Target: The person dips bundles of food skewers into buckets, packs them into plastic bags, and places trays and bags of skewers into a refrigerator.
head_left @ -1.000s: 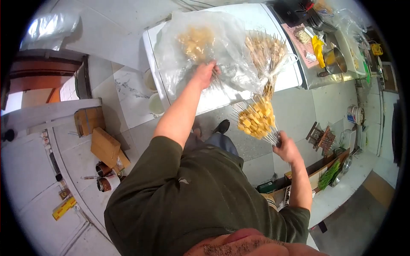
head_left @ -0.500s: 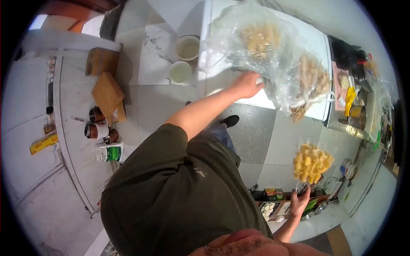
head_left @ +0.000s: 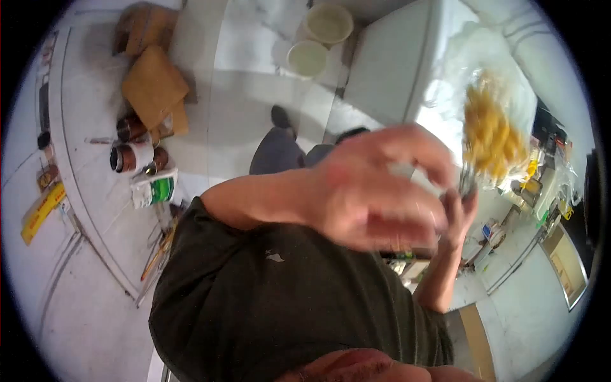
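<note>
Your left hand (head_left: 382, 194) sweeps across the middle of the view in a blur, its grip wide, the digits parted and curved around a gap, with nothing visible in hold. Beyond it, your right hand (head_left: 461, 213) keeps its grip closed around the thin sticks of a bundle of skewers (head_left: 493, 134), the yellow pieces fanned out above the fingers, near the white tabletop (head_left: 438, 105). Clear plastic (head_left: 468, 44) lies on that surface behind the bundle; you cannot tell whether the two touch. Motion smears the yellow pieces together, making single ones hard to pick out. The left fingertips overlap the edge of your right hand, and the lower ends of the sticks are hidden within its grip.
</note>
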The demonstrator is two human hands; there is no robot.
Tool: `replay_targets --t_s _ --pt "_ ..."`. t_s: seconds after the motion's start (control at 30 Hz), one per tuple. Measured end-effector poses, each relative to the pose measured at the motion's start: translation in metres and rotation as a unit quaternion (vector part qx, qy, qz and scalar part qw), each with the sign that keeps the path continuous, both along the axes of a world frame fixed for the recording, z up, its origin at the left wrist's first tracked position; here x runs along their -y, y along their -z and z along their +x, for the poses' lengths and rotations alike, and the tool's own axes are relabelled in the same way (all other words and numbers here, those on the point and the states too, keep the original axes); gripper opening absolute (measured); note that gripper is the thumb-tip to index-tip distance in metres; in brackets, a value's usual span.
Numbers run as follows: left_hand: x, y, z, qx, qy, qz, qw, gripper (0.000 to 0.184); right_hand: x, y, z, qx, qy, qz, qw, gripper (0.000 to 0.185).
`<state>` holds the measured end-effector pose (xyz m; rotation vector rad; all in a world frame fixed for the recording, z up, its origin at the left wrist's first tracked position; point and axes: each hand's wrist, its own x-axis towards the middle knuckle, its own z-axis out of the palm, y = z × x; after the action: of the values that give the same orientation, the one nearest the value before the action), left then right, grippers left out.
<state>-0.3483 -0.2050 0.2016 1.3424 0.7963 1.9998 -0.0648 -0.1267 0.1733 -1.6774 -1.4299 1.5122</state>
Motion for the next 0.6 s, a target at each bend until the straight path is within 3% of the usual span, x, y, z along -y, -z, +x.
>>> replay_targets --t_s 0.03,0.1,0.3,0.33,0.4,0.5,0.6 --pt "0.003 -0.010 -0.004 0.111 0.014 0.072 0.991 0.017 -0.008 0.009 -0.033 0.004 -0.025 -0.025 0.999 0.029" --pt "0.010 -0.024 -0.036 0.214 0.018 0.105 0.971 0.017 -0.029 0.036 -0.094 0.003 -0.081 -0.073 0.994 0.022" --pt "-0.006 0.028 -0.098 0.226 -0.111 0.120 0.960 0.017 -0.079 0.189 -0.214 0.117 -0.205 -0.121 0.964 0.020" --pt "-0.009 0.036 -0.103 0.220 -0.116 0.115 0.962 0.016 -0.089 0.223 -0.228 0.165 -0.265 -0.053 0.949 0.022" --pt "-0.021 0.059 -0.112 0.222 -0.128 0.097 0.962 0.015 -0.112 0.300 -0.237 0.270 -0.377 0.082 0.882 0.026" --pt "-0.042 0.099 -0.122 0.223 -0.140 0.088 0.961 0.016 -0.154 0.438 -0.234 0.283 -0.510 0.212 0.784 0.032" --pt "-0.062 0.143 -0.134 0.236 -0.145 0.093 0.956 0.020 -0.191 0.551 -0.246 0.444 -0.606 0.170 0.637 0.037"
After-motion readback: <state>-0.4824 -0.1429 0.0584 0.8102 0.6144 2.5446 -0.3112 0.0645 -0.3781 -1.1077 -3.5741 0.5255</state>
